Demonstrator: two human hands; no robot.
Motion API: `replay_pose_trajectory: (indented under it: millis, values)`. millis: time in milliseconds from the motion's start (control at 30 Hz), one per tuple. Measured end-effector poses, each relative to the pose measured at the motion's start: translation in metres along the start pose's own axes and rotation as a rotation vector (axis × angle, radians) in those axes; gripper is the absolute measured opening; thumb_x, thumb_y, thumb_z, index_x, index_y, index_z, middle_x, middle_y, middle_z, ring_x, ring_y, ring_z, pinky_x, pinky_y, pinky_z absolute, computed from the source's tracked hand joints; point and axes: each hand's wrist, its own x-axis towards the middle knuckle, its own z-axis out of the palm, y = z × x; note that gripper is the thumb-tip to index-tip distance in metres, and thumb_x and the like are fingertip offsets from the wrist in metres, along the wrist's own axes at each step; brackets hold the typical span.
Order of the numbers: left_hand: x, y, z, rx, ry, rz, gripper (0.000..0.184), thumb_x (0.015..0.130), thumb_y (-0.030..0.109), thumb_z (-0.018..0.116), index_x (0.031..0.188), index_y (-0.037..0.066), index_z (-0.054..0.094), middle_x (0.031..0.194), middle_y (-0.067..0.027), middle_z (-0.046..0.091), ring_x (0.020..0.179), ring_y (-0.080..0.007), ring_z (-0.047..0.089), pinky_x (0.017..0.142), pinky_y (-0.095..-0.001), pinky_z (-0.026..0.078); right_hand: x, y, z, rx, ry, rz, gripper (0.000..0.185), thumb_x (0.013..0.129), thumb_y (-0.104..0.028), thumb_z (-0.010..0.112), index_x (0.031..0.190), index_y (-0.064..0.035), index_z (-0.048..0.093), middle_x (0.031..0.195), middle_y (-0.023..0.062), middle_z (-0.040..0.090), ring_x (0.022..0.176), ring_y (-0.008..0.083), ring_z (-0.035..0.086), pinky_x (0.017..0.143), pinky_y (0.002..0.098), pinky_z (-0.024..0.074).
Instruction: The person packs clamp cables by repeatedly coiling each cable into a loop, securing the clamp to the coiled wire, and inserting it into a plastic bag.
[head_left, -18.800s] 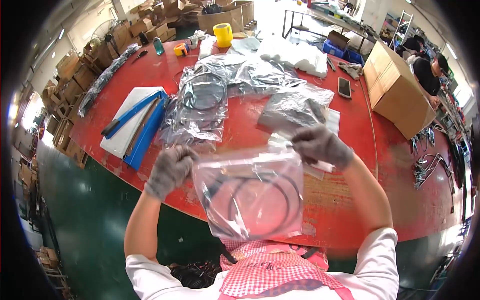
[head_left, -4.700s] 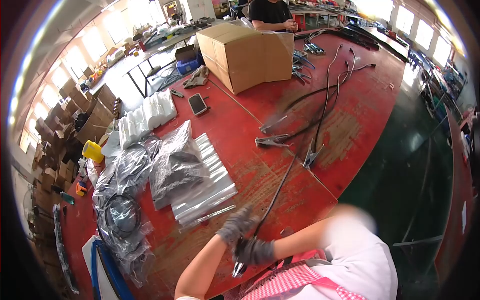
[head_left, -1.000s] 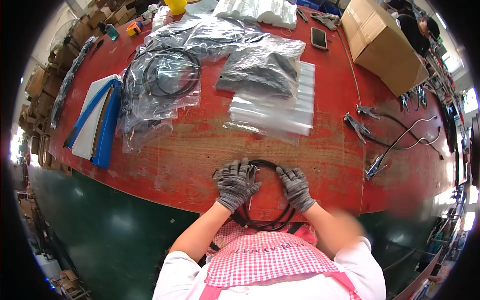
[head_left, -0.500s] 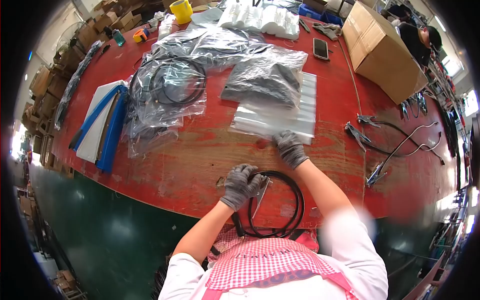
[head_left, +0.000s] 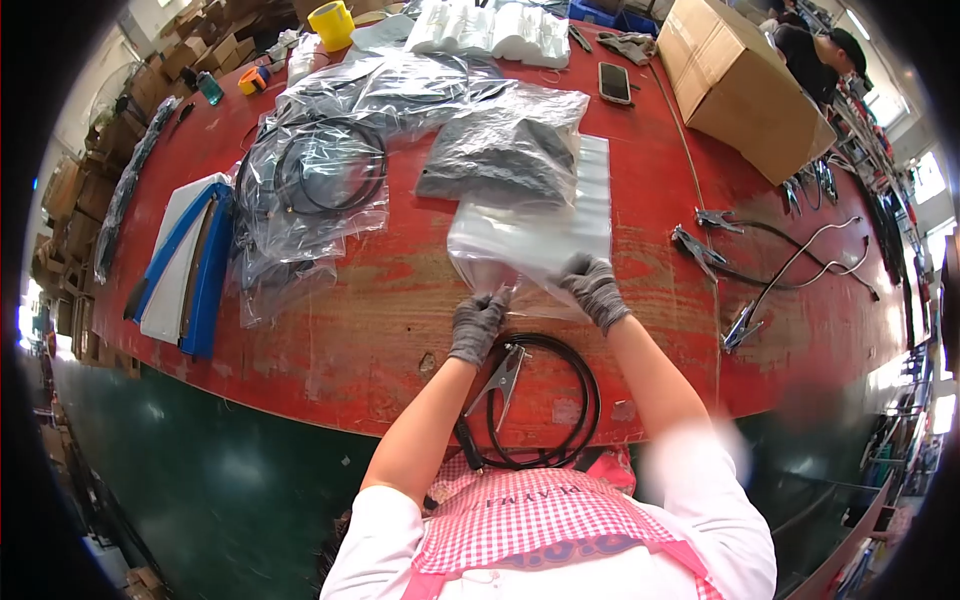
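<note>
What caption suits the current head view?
Gloved left hand and right hand handle clear plastic bags beyond a coiled black cable.

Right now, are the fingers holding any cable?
No, the left fingers and right fingers touch clear plastic, while the nearest cable lies apart.

Your R sleeve (head_left: 690, 465): edge blurred. Beyond your R hand (head_left: 597, 292), clear bags (head_left: 594, 215) partly hid. under grey bag (head_left: 505, 155).

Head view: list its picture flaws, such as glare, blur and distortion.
Head view: wide-angle distortion bows the front edge of the red table and leaves dark corners; head view: glare streaks the clear plastic bags; head view: a hazy smudge blurs the right sleeve; head view: bright windows wash out at the right.
</note>
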Motion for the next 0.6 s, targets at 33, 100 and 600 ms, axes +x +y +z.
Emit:
replay_pose_trajectory:
  millis: [33,100,600]
  values:
    - [-0.005,-0.003,-0.005,0.068,0.095,0.077,0.028,0.079,0.032,0.065,0.076,0.005,0.063,0.061,-0.006,0.059,0.057,-0.012,0.051,0.055,-0.0305,0.043,-0.001,0.005,-0.002,0.168,0.099,-0.102,0.017,0.075,-0.011,0.07,0.076,-0.0007,0.056,0.066,0.0026,0.058,0.061,0.0072,0.048,0.056,0.0245,0.0425]
    - [-0.018,-0.003,-0.016,0.633,0.35,0.38,0.026,0.079,0.024,0.062,0.099,0.008,0.061,0.082,-0.0093,0.058,0.08,-0.0205,0.056,0.07,-0.0324,0.044,-0.015,-0.015,-0.001,0.202,0.205,-0.223,0.011,0.077,-0.006,0.064,0.08,-0.0026,0.054,0.069,0.0046,0.058,0.061,0.0129,0.051,0.059,0.0295,0.0445]
    - [0.022,0.036,-0.06,1.652,0.325,1.0,0.016,0.079,0.022,0.05,0.083,0.012,0.063,0.089,-0.0068,0.057,0.082,-0.0224,0.056,0.065,-0.0382,0.046,-0.028,0.022,-0.008,-1.199,0.317,-0.51,0.03,0.078,-0.014,0.049,0.107,-0.015,0.059,0.084,0.0063,0.058,0.082,0.0219,0.057,0.058,0.0362,0.0484]
